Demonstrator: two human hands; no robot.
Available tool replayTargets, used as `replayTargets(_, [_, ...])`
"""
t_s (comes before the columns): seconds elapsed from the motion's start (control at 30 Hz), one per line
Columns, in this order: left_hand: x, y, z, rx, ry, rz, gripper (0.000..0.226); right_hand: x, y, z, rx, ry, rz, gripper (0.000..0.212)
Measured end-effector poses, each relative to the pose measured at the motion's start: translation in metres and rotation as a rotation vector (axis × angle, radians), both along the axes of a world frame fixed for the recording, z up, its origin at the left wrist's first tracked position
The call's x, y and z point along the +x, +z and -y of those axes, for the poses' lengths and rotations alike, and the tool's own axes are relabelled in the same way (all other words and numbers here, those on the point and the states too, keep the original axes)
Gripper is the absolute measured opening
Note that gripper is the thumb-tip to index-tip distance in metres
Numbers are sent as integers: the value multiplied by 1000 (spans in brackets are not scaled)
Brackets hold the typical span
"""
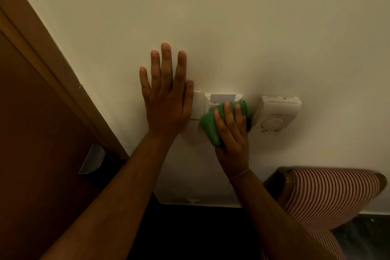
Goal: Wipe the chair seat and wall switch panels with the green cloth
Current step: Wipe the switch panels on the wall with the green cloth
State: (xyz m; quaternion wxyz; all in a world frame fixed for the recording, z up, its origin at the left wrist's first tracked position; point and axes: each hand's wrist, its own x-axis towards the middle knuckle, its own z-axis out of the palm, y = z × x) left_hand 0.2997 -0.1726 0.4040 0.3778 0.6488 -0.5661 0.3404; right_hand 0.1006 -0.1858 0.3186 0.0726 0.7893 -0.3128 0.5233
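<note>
My right hand (pixel 232 133) presses a folded green cloth (pixel 209 129) against a white key-card switch panel (pixel 223 98) on the cream wall; a card stands in the panel's top slot. My left hand (pixel 166 99) lies flat and open on the wall, its thumb edge covering part of another white switch panel (pixel 197 105) just left of the cloth. A white thermostat with a round dial (pixel 276 115) is mounted right of the cloth. The striped chair (pixel 329 194) stands low at the right, against the wall.
A brown wooden door and frame (pixel 42 82) run down the left side, with a metal handle (pixel 92 160) near my left forearm. A white outlet (pixel 193 200) sits at the wall's base. The floor below is dark.
</note>
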Motion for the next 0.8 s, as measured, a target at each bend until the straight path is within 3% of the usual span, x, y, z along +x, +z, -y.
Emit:
replayTargets(0.17, [-2,2,-3,9,4,25,74,-13,-13,-3,0,-8,-110,85])
replayTargets(0.37, [-5,5,-5,15,24,-7,65,21,9,-9,48,1,171,69])
replayTargets(0.47, [-6,6,-7,6,20,1,63,49,9,-23,31,-20,64,50])
replayTargets(0.63, [-1,7,-10,5,-1,0,63,33,4,-15,0,-51,-51,53])
replayTargets(0.8, [14,8,-14,1,0,10,60,28,-1,-18,112,-185,187,42])
